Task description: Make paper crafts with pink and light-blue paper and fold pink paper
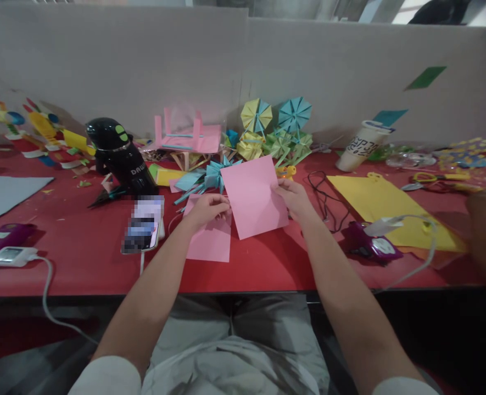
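A square pink sheet of paper (pixel 256 200) is held up at a tilt above the table. My right hand (pixel 292 198) grips its right edge between thumb and fingers. At the sheet's left edge is my left hand (pixel 208 213), its fingers curled and pressed together; whether they pinch the edge I cannot tell. A second pink sheet (pixel 210 245) lies flat on the red table beneath my left hand, partly covered by it. Just behind the raised sheet sits a blue folded-paper piece (pixel 216 174), partly hidden.
Left of my hands lie a phone (pixel 144 225) with a cable and a black bottle (pixel 121 156). Paper umbrellas (pixel 294 114) and a pink paper table (pixel 193 137) stand behind. Rightward are yellow sheets (pixel 374 203), a purple device (pixel 372 241), scissors (pixel 426 178) and a cup (pixel 362 147).
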### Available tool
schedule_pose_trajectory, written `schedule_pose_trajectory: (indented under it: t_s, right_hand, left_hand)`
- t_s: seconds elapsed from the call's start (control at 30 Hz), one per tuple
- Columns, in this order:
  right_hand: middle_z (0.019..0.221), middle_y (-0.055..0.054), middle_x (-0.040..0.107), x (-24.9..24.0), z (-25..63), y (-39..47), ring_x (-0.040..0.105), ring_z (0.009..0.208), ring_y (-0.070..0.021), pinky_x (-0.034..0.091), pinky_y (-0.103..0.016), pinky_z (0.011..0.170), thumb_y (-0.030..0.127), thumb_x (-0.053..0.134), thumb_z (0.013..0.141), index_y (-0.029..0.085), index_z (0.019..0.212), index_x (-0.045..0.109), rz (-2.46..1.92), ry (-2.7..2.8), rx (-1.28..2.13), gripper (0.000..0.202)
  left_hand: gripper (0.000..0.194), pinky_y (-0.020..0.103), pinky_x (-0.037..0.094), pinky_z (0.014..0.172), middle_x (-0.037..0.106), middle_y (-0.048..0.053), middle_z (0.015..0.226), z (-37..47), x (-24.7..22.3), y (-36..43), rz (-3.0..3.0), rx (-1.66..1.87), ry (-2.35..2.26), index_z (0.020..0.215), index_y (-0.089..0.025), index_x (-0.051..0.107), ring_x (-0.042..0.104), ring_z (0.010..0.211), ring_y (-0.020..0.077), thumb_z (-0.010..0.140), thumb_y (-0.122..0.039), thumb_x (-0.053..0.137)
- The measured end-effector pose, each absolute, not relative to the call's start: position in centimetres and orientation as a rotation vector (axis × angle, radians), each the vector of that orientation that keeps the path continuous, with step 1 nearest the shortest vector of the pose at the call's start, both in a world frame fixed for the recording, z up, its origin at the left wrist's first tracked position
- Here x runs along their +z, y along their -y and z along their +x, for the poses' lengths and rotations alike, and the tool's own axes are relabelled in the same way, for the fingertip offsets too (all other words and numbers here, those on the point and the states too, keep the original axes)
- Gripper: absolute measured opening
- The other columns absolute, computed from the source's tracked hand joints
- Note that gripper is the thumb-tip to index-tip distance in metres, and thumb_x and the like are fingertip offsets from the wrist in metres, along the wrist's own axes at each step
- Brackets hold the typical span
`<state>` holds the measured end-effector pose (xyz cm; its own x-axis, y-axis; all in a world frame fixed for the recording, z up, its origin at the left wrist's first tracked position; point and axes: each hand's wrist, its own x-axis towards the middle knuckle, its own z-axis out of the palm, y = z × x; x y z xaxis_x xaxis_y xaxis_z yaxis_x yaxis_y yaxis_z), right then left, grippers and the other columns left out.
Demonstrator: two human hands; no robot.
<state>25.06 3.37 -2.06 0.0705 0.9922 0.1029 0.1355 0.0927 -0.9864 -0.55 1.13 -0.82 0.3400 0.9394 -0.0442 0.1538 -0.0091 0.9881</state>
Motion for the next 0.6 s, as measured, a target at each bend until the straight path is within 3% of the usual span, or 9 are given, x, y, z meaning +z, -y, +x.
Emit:
schedule_pose_trajectory:
  t_s: [0.33, 0.6]
  right_hand:
    - [0.074, -0.002, 0.064, -2.27, 25.22, -3.38, 0.057, 0.065, -0.0162, 0.045, -0.029, 0.060, 0.050, 0.066, 0.067, 0.023, 0.079, 0.058, -1.313, 1.345, 0.966, 0.031]
    - [0.080, -0.004, 0.068, -1.61, 24.79, -2.71, 0.059, 0.067, -0.0172, 0.047, -0.031, 0.062, 0.046, 0.065, 0.071, 0.023, 0.085, 0.061, -1.204, 1.373, 0.924, 0.028]
  left_hand:
    - [0.011, 0.021, 0.042, 0.054, 0.058, -0.001, 0.056, -0.37, -0.79, -0.69, 1.516, 0.875, -1.047, 0.060, -0.014, 0.060, 0.053, 0.052, 0.0074, 0.070, -0.017, 0.065]
    - [0.012, 0.020, 0.031, 0.041, 0.055, -0.001, 0.052, -0.16, -1.58, -0.95, 1.502, 0.874, -1.345, 0.059, -0.016, 0.058, 0.048, 0.043, 0.0079, 0.071, -0.016, 0.059]
